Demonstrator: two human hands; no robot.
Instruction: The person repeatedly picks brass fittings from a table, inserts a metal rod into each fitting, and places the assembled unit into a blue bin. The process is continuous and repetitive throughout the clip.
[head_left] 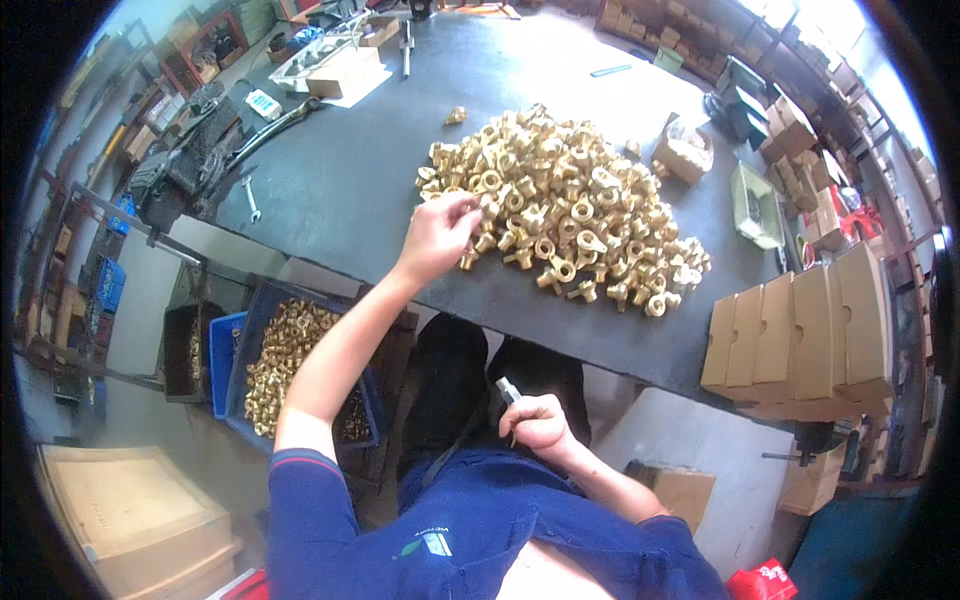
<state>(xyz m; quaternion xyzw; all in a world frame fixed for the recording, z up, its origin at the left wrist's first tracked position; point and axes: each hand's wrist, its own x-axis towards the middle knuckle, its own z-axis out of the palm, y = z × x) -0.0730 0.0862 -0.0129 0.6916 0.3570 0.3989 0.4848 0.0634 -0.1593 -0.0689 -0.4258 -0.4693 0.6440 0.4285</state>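
A large heap of brass fittings [565,215], many with ring-shaped ends, lies on the dark worktable [330,170]. My left hand [440,235] reaches over the table's near edge to the heap's left side. Its fingers are curled and pinch at a brass fitting there; the fingertips partly blend with the pile. Close to my body, below the table edge, my right hand [537,422] is closed around a short silver metal tool [508,390]. The tool's stepped end points up out of the fist, and the rest is hidden in my palm.
Under the table at left stands a blue crate [240,385] holding more brass fittings [290,350]. A wrench [252,200] lies on the table's left part. Tall cardboard boxes [800,335] line the right edge, near a pale green tray [757,207]. A small open carton [683,150] sits behind the heap.
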